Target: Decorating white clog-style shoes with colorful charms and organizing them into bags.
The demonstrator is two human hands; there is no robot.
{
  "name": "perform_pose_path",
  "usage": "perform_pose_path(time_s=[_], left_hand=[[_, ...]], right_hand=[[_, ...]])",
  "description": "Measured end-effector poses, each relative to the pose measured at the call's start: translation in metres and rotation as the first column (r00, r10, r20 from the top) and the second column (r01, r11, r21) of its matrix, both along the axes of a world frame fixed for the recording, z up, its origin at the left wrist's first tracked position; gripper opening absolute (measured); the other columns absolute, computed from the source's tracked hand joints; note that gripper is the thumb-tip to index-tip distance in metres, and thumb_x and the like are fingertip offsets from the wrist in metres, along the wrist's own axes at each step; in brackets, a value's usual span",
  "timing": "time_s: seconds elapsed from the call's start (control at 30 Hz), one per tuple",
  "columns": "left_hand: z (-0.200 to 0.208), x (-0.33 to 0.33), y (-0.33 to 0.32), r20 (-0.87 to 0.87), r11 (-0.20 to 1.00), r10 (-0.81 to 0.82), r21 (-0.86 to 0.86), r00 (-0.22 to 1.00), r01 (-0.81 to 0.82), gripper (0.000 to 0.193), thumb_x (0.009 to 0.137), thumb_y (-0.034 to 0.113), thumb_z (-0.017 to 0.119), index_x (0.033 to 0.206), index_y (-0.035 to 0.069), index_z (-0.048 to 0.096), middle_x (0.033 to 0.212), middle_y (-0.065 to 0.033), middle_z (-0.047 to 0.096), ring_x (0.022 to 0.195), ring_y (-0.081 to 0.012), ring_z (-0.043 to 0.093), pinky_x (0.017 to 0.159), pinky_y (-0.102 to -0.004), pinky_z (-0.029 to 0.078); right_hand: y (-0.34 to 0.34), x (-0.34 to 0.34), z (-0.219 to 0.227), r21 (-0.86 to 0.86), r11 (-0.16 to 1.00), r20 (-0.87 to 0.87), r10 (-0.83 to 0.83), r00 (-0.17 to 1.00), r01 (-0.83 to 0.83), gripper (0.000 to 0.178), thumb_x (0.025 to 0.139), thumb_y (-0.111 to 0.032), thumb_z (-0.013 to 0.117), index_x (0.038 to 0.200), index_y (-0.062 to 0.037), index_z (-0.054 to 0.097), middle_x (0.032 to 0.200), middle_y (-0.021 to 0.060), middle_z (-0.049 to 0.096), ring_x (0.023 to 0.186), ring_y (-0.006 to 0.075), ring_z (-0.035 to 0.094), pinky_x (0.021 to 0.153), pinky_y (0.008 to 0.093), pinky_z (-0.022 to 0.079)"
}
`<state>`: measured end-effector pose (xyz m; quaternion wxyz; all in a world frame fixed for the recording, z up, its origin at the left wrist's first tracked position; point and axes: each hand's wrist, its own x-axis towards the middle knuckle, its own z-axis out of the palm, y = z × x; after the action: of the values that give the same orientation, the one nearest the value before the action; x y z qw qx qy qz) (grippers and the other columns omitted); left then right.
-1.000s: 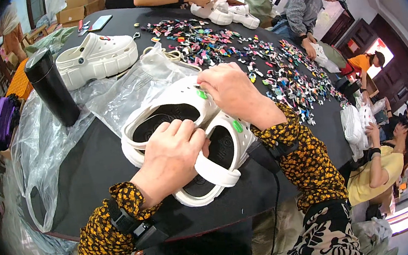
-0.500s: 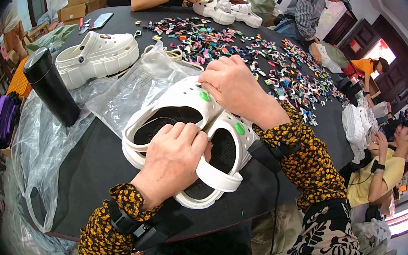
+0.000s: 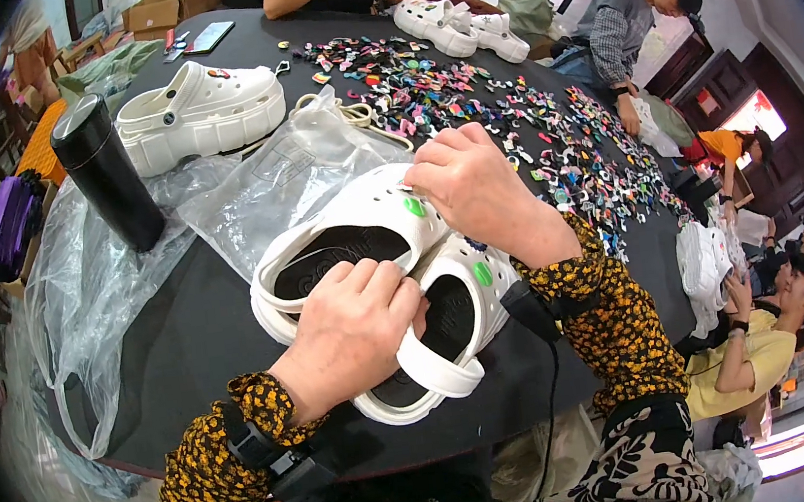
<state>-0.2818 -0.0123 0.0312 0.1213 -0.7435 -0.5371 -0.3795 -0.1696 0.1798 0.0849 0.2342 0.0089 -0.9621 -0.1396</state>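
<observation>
A pair of white clogs lies side by side at the table's near middle, toes pointing away to the right. My left hand (image 3: 349, 328) is closed over the inner rim of the left clog (image 3: 366, 198), near the right clog's (image 3: 446, 373) strap. My right hand (image 3: 477, 193) has its fingers pinched at the holes on the left clog's toe; anything between the fingertips is hidden. Each clog carries a green charm, one on the left toe (image 3: 414, 208) and one on the right toe (image 3: 482, 274).
Many small colourful charms (image 3: 548, 135) spread over the black table (image 3: 178, 376). A black bottle (image 3: 106, 176), another white clog (image 3: 203, 115), clear plastic bags (image 3: 97, 315) and a phone (image 3: 211, 37) are at the left. Co-workers sit around the far and right sides.
My hands keep nearly the same hold on the clogs. The whole view has shifted slightly. Across the table, a co-worker's hand has drawn back from the white clogs there.
</observation>
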Motion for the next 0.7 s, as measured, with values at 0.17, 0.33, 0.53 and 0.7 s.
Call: perform_pose_path(time_s=[0.17,0.33,0.53,0.7], left_hand=[[0.001,0.000,0.001,-0.004,1.000,-0.004,-0.018,1.000,0.004,0.018,0.073,0.011,0.072,0.083,0.006,0.058,0.076,-0.0067,0.052,0.069,-0.0236,0.055,0.062,-0.0358,0.043],[0.004,0.002,-0.002,-0.029,0.999,0.012,-0.033,1.000,-0.013,0.016,0.080,0.017,0.069,0.077,0.006,0.057,0.076,-0.0056,0.052,0.072,-0.0215,0.056,0.066,-0.0350,0.044],[0.005,0.003,-0.002,-0.018,1.000,0.003,-0.029,1.000,-0.003,0.016,0.080,0.016,0.069,0.077,0.006,0.057,0.074,-0.0055,0.052,0.070,-0.0211,0.055,0.064,-0.0346,0.043],[0.001,0.000,-0.002,-0.017,1.000,0.007,-0.027,1.000,-0.008,0.015,0.079,0.016,0.068,0.076,0.006,0.057,0.073,-0.0047,0.051,0.068,-0.0203,0.054,0.063,-0.0334,0.042]], right_hand=[[-0.001,0.003,-0.003,-0.033,0.999,0.062,0.020,0.998,-0.017,0.008,0.076,-0.010,0.060,0.080,-0.0111,0.067,0.086,0.0035,0.061,0.092,0.0227,0.058,0.082,0.0376,0.042],[-0.006,0.011,-0.002,-0.093,0.996,0.172,0.003,0.985,0.014,0.019,0.075,-0.008,0.061,0.093,-0.0069,0.069,0.096,0.0072,0.061,0.098,0.0260,0.056,0.084,0.0385,0.041],[0.002,0.021,-0.005,-0.322,0.947,0.206,0.058,0.977,0.012,0.033,0.079,0.000,0.059,0.110,-0.0071,0.070,0.097,0.0074,0.059,0.097,0.0269,0.055,0.085,0.0381,0.042],[0.005,0.012,-0.003,-0.353,0.936,0.294,0.113,0.949,-0.002,0.036,0.078,0.003,0.058,0.111,-0.0073,0.070,0.097,0.0069,0.058,0.097,0.0264,0.054,0.086,0.0376,0.041]])
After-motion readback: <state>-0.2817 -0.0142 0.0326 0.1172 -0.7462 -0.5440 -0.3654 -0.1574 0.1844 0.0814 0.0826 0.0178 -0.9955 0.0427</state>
